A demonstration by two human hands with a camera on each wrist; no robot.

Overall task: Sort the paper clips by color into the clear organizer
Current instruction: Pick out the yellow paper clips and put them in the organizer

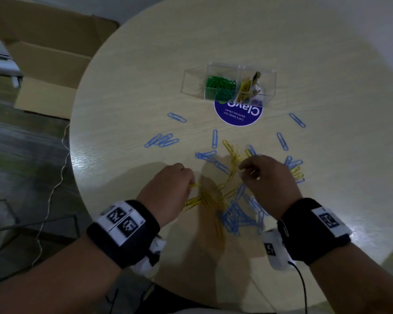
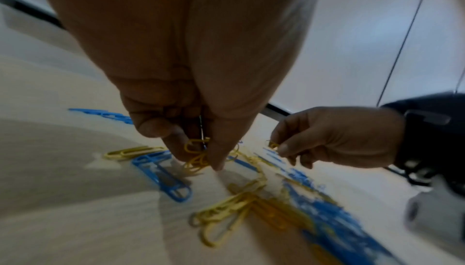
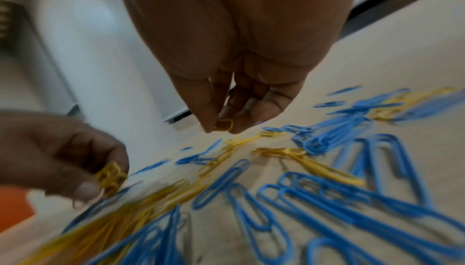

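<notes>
While both hands work low over the round table (image 1: pixel 132 91), the scene reads so:

Left hand: the left hand (image 1: pixel 168 189) pinches a small bunch of yellow clips (image 2: pixel 195 156) between thumb and fingertips, just above the table.

Right hand: the right hand (image 1: pixel 267 177) pinches a single yellow clip (image 3: pixel 224 125) at its fingertips.

Loose clips: blue clips (image 1: pixel 236 217) and a yellow pile (image 1: pixel 208 198) lie mixed between and in front of the hands; more blue ones lie scattered farther out.

Clear organizer: the clear organizer (image 1: pixel 192 83) stands at the far side of the table, well apart from the hands. Green clips (image 1: pixel 219 86) fill one compartment, and yellow ones sit in the compartment to their right.

Sticker: a round blue sticker (image 1: pixel 237 115) lies partly under the organizer; upside down to the wearer, it reads "Let's keep our pantries clean", with a larger word that looks like "Clayo".

Wrists: black bands with black-and-white square markers (image 1: pixel 120 219).

Beyond the table: cardboard boxes (image 1: pixel 48 51) on the floor.
</notes>
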